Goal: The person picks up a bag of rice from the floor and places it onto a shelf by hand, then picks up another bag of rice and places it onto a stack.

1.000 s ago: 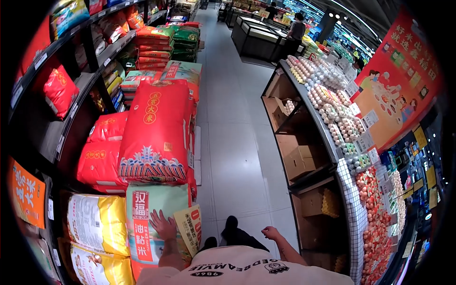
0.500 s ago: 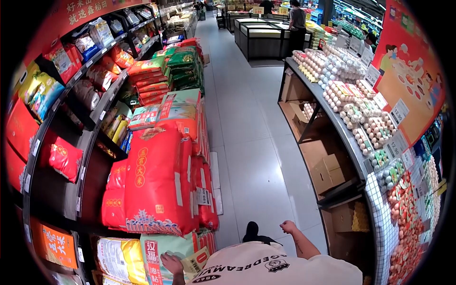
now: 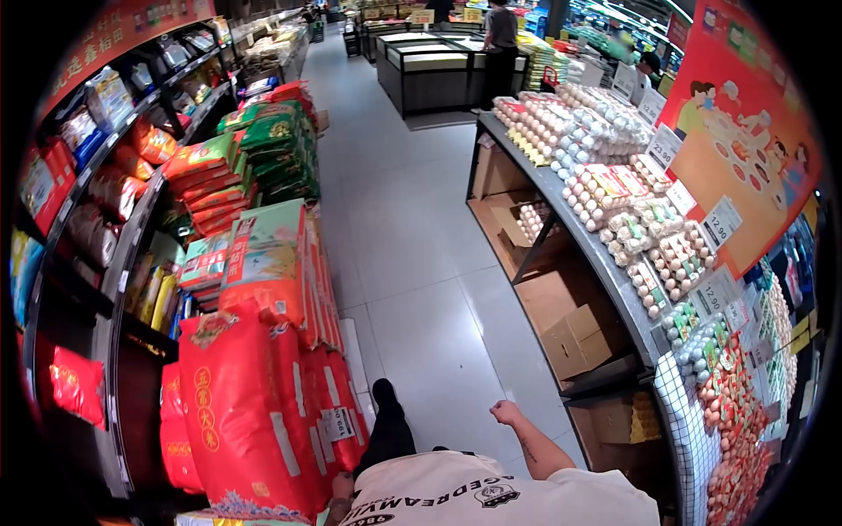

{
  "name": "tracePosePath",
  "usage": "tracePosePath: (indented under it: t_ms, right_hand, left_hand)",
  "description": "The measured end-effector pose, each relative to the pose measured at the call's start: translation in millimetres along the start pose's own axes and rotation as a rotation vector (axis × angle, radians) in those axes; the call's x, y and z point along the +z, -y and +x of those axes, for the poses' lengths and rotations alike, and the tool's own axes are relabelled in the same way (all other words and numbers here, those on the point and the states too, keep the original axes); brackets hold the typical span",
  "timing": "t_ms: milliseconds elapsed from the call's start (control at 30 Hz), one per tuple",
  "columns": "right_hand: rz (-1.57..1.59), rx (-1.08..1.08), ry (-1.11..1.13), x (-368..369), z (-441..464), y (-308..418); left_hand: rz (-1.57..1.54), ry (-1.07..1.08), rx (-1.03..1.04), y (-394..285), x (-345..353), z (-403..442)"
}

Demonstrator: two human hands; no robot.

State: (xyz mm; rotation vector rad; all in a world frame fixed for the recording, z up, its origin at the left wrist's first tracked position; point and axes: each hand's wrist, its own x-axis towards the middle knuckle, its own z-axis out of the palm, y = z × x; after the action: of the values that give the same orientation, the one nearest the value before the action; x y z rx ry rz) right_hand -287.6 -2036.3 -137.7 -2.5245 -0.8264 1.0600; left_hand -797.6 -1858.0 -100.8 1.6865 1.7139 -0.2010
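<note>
My right hand [image 3: 504, 412] hangs in front of my body over the aisle floor. Its fingers are curled closed, with nothing visible in them. Low at my left side, my left hand [image 3: 343, 484] shows only in part beside the large red rice bags [image 3: 254, 412]. Its fingers are too small and covered to make out, and I cannot tell whether it touches the bags. A price card [image 3: 337, 423] is on the side of the red stack just above that hand. One dark-clad leg [image 3: 390, 430] reaches forward on the tiles.
Green and orange bags [image 3: 279, 145] are stacked farther along the left, beside shelves [image 3: 132, 254]. On the right, a long grey-edged stand [image 3: 561, 210] carries many egg packs [image 3: 596, 188], with cardboard boxes [image 3: 574, 342] below. A person [image 3: 501, 44] stands by the far display bins [image 3: 438, 83].
The view has moved forward and turned right. My left hand has dropped back from over the lower rice bags to my side. A leg has stepped forward; my right hand stays closed.
</note>
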Motion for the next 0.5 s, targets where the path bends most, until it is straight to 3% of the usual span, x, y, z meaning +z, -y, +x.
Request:
tracePosePath:
  t_ms: [100,133,200,300,400,500]
  right_hand:
    - [-0.026,0.077,0.034,-2.3,16.8,9.1]
    - [-0.041,0.112,0.053,-2.1,19.5,13.3]
    - [-0.071,0.178,0.077,-16.2,33.3,28.0]
    - [0.147,0.407,0.155,-47.4,48.0,69.8]
    - [0.079,0.266,0.017,-56.1,102.7,88.5]
    - [0.254,0.272,-0.064,-76.1,145.4,130.4]
  left_hand:
    - [-0.101,0.103,0.044,-43.5,-24.6,69.3]
    - [-0.090,0.167,-0.032,-60.1,-33.9,96.4]
    - [-0.250,0.154,0.060,-57.6,-16.6,183.6]
    - [-0.252,0.330,0.128,-137.9,-65.3,259.4]
    - [-0.259,0.226,0.312,-207.6,-108.3,345.4]
    - [-0.343,0.129,0.405,-257.9,-151.4,409.4]
